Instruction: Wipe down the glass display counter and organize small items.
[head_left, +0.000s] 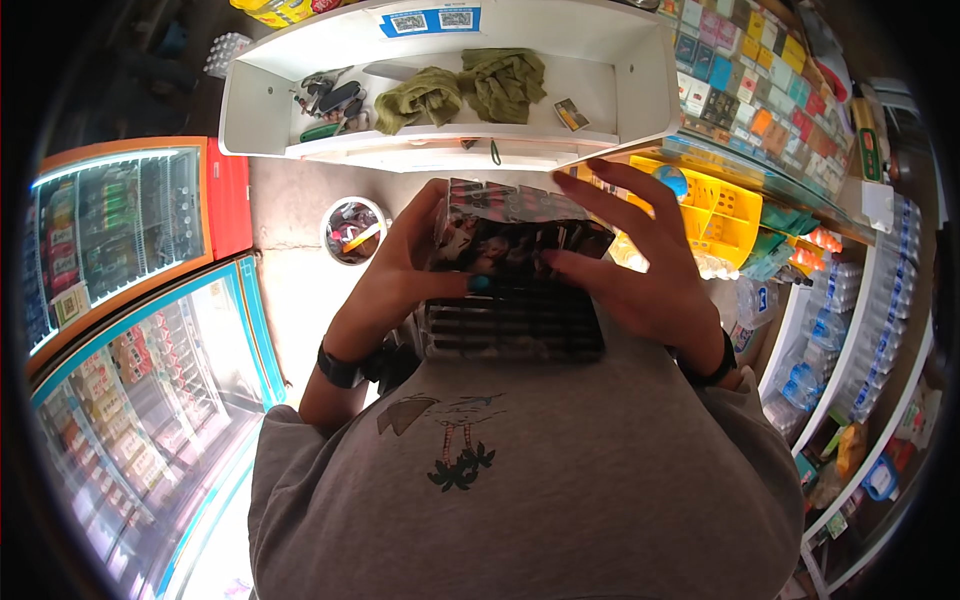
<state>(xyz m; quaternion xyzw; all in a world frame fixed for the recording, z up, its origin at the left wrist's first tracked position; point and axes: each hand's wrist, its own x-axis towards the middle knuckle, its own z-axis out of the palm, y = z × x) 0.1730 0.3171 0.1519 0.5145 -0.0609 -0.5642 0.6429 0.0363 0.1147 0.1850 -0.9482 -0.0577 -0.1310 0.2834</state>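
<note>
A stack of small flat boxes in glossy clear wrap (517, 315) is close to my chest, its top printed with dark pictures. My left hand (405, 262) grips the left side of the stack, with the thumb along the edge facing me. My right hand (637, 262) is at its right side; the thumb is bent against the top, while the other fingers are spread and raised away from it. What my left fingers touch underneath is hidden.
Ahead stands a white counter shelf (577, 86) holding green cloths (502, 86), a small box and tools. A waste bin (354, 231) is on the floor. Glass-door coolers (120, 217) line the left; a glass case (750, 90), a yellow basket (720, 217) and bottle shelves line the right.
</note>
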